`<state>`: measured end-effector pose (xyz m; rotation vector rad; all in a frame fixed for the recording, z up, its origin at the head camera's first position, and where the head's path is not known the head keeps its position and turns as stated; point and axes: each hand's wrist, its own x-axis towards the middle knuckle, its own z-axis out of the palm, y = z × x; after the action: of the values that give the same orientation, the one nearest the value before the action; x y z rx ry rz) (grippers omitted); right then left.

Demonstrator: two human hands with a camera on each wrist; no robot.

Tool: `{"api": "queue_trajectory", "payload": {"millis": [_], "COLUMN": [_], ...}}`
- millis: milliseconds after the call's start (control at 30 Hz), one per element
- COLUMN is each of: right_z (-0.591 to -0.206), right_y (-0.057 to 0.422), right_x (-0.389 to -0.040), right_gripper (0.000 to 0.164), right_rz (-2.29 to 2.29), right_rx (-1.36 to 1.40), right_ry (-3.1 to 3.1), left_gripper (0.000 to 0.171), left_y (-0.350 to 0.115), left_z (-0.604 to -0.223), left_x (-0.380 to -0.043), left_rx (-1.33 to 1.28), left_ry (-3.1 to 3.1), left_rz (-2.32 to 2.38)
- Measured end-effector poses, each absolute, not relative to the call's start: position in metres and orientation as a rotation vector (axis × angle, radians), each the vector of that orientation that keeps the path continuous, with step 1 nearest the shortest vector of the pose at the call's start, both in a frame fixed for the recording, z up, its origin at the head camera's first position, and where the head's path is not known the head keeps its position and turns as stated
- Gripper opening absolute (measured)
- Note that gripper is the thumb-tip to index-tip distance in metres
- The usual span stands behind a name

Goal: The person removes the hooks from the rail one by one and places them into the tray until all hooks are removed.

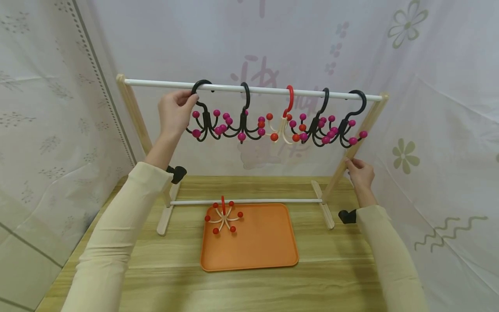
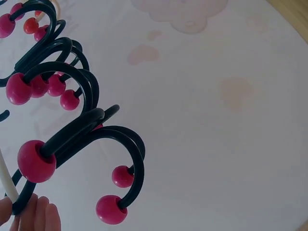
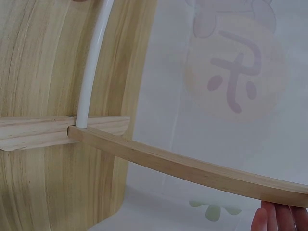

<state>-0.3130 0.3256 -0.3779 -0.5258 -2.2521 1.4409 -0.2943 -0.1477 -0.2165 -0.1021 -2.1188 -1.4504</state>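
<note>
My left hand (image 1: 175, 112) pinches the hook of the leftmost black octopus-style hanger (image 1: 206, 119), which has pink balls on its curled arms. That hook sits over the white top rail (image 1: 156, 83) of a wooden rack. In the left wrist view, fingertips (image 2: 41, 214) touch the black hook (image 2: 23, 199) beside the rail. My right hand (image 1: 360, 175) holds the rack's right wooden upright (image 1: 335, 182); the right wrist view shows its fingers against the upright (image 3: 192, 172). Along the rail also hang a red-hooked cream hanger (image 1: 290, 99) and more black ones (image 1: 243, 119).
An orange tray (image 1: 261, 242) lies on the wood-grain table (image 1: 331, 268) before the rack. A cream hanger (image 1: 223, 214) with red hook and balls lies at its left back. The white lower bar (image 1: 273, 200) runs behind the tray, and a patterned curtain (image 1: 440, 130) surrounds the table.
</note>
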Motion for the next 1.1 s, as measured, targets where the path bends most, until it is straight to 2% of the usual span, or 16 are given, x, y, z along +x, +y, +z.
{"api": "queue_trajectory", "payload": {"millis": [667, 1100], "right_z": [-0.379, -0.377], "right_y": [0.327, 0.325], "right_x": [-0.312, -0.312], "right_gripper": [0.052, 0.05], "right_rz": [1.433, 1.423], "right_rx": [-0.525, -0.535], "right_ry": [-2.263, -2.268], "left_gripper": [0.028, 0.025], "left_y": [-0.145, -0.143], "left_z": [-0.21, -0.205], "left_x": [-0.293, -0.278], "left_rx": [-0.147, -0.21], "left_ry": [-2.041, -1.875], "left_rz": [-1.422, -1.464]}}
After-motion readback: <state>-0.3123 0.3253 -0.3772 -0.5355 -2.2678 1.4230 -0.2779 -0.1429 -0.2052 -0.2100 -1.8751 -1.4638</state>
